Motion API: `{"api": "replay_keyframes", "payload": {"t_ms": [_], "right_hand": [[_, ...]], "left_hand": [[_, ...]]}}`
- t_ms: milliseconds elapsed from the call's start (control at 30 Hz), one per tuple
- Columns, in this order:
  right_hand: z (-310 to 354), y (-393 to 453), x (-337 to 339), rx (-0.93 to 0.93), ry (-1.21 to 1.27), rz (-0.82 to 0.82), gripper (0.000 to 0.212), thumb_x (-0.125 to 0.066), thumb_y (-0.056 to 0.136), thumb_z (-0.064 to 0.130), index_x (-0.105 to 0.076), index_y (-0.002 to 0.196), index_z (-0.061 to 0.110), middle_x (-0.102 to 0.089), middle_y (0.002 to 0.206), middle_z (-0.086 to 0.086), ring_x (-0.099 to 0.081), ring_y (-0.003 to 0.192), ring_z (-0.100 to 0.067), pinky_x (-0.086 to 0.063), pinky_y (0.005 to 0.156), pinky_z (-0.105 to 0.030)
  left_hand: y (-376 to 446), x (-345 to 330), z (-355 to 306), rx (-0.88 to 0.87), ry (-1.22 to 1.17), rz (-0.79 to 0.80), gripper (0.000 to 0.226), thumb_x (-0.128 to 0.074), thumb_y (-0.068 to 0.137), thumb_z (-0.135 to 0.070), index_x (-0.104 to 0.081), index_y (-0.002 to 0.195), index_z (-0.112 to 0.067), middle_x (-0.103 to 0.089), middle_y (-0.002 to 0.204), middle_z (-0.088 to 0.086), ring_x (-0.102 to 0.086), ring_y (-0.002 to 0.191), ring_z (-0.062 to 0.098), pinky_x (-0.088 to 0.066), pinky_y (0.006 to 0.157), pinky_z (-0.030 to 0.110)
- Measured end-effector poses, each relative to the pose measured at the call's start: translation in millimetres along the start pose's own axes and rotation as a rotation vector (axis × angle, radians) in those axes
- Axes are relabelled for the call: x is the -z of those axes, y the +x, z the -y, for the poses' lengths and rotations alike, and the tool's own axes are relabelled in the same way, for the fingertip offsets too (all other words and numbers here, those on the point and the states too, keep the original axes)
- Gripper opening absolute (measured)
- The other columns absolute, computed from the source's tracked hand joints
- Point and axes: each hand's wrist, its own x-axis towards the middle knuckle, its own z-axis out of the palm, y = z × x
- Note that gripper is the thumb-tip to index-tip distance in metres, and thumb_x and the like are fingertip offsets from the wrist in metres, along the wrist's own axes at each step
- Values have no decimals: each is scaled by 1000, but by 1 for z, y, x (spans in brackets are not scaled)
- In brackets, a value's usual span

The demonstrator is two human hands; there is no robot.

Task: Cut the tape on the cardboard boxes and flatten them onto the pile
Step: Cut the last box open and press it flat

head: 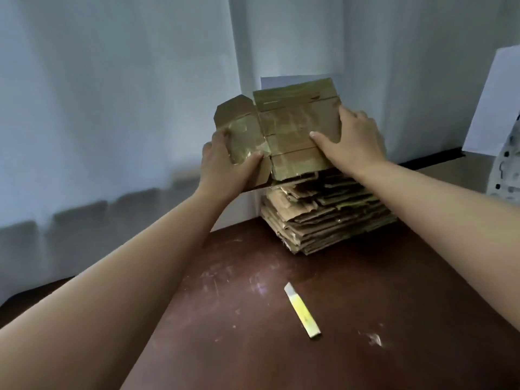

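Brown flattened cardboard box (292,130) sits gripped between your left hand (228,167) and right hand (351,142), above the stacked cardboard pile (323,218); yellow-handled cutter blade (302,309) lies on the dark table (253,319).

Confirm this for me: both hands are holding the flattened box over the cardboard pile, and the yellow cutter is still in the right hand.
One detail is wrong. The head view shows the yellow cutter lying on the brown table, not in the right hand. The rest holds: the right hand and the left hand both grip the flattened box over the cardboard pile.
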Motion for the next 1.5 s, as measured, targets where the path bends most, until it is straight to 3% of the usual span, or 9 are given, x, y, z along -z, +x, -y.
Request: {"api": "replay_keyframes", "payload": {"t_ms": [300, 500, 700, 833, 1000, 1100, 1200, 1333, 1500], "right_hand": [[-54, 80, -2, 54, 101, -50, 57, -48, 95, 47, -37, 143, 19, -41, 139, -14, -37, 127, -36, -34, 102, -40], [-90, 84, -38, -71, 33, 211, 66, -30, 92, 67, -13, 151, 41, 3, 161, -9, -12, 143, -42, -16, 117, -48], [-126, 53, -84, -74, -191, 513, 71, -24, 86, 76, -20, 149, 43, -9, 160, -12, -16, 143, -39, -17, 115, -51], [-112, 56, -80, -43, -329, 360, 67, -22, 89, 72, -39, 142, 34, -32, 153, -8, -25, 140, -34, -12, 114, -55], [-95, 68, -86, 106, -437, 457, 64, -18, 94, 66, -17, 151, 36, -2, 161, -5, 5, 147, -30, 3, 113, -57], [-102, 60, -99, 42, -412, 637, 65, -14, 92, 68, -10, 151, 41, 0, 161, -4, 4, 147, -32, -3, 115, -58], [-107, 59, -100, 31, -379, 602, 68, -16, 91, 71, -12, 151, 39, -7, 161, -4, -4, 147, -30, -9, 115, -57], [-110, 69, -102, 56, -335, 600, 68, -21, 86, 75, -23, 147, 44, -20, 159, 0, -18, 145, -26, -21, 112, -57], [-125, 61, -112, 21, -373, 698, 60, -13, 91, 70, -13, 147, 49, -6, 161, 6, -6, 147, -23, -6, 113, -57]], "left_hand": [[71, -67, -41, -111, -75, 16, 74, -69, 84, -41, -30, 146, -28, -37, 134, 12, -48, 111, 22, -35, 96, 23], [65, -117, -29, -58, 4, 118, 69, -64, 87, -44, -31, 146, -31, -35, 131, 15, -50, 112, 31, -37, 100, 31], [42, -139, 14, 88, 192, 317, 61, -58, 90, -51, -46, 137, -14, -53, 129, 16, -33, 128, 31, -32, 96, 32], [35, -142, 26, 104, 216, 330, 63, -56, 90, -52, -46, 139, -14, -54, 135, 13, -33, 130, 31, -31, 100, 33], [29, -140, 26, 75, 196, 348, 65, -57, 89, -54, -45, 141, -18, -53, 136, 9, -31, 131, 29, -31, 102, 33], [34, -136, 21, 68, 323, 382, 68, -55, 86, -60, -45, 139, -18, -43, 140, 18, -29, 133, 35, -32, 104, 37], [51, -135, 10, -1, 395, 342, 68, -54, 88, -55, -40, 142, -16, -16, 154, 24, -16, 143, 39, -24, 112, 45], [73, -162, -7, -197, 448, 414, 60, -36, 99, -47, -30, 148, -13, -21, 156, 18, -5, 147, 32, -15, 116, 50], [61, -198, 10, -121, 619, 692, 63, -12, 96, -64, -10, 153, -36, -1, 162, 4, 7, 148, 32, 1, 114, 60]]}}
